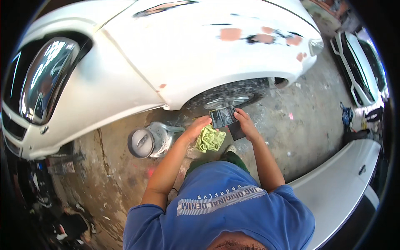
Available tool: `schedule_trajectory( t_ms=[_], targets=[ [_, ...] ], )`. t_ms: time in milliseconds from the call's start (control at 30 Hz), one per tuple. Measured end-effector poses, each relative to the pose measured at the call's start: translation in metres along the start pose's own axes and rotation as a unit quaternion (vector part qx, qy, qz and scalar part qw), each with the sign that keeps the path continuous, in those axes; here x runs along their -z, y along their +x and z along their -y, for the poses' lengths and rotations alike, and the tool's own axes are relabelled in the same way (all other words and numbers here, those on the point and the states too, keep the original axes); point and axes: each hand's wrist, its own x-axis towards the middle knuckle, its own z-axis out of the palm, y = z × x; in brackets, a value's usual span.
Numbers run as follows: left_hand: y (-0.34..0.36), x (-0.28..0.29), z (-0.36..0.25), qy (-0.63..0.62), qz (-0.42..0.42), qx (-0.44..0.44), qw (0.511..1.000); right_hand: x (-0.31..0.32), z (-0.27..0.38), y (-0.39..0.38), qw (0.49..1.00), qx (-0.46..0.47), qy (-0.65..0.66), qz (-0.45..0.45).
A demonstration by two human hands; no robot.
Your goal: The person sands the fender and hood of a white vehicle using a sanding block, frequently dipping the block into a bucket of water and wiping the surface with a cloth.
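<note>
My left hand (199, 128) and my right hand (246, 123) hold a smartphone (222, 117) sideways between them, one at each end. Its screen is dark with bright reflections. A black flap, perhaps part of a phone case (237, 131), hangs under the phone by my right hand. Crumpled beneath my left hand is a yellow-green cloth (209, 138); whether those fingers also grip it is hidden. Just beyond the phone stands the front wheel (229, 96) of a white car (166, 54), whose panel carries pinkish filler patches (230, 34) and dark scrapes.
A dusty metal container (151, 141) with a round top stands on the stained concrete floor (112, 175) left of my arm. A light car panel (333, 179) lies close on my right. Another white car (359, 68) is at far right, and dark clutter (71, 225) fills the lower left.
</note>
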Motion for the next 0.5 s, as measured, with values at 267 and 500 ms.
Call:
schedule_trajectory(
  t_ms=[267, 500],
  targets=[
    [0.102, -0.069, 0.021, 0.257, -0.047, -0.022, 0.965, 0.115, 0.032, -0.026, 0.997, 0.002, 0.081, -0.014],
    [0.124, -0.121, 0.007, 0.123, 0.000, 0.046, 0.991, 0.149, 0.047, -0.033, 0.997, 0.024, 0.057, -0.042]
  ],
)
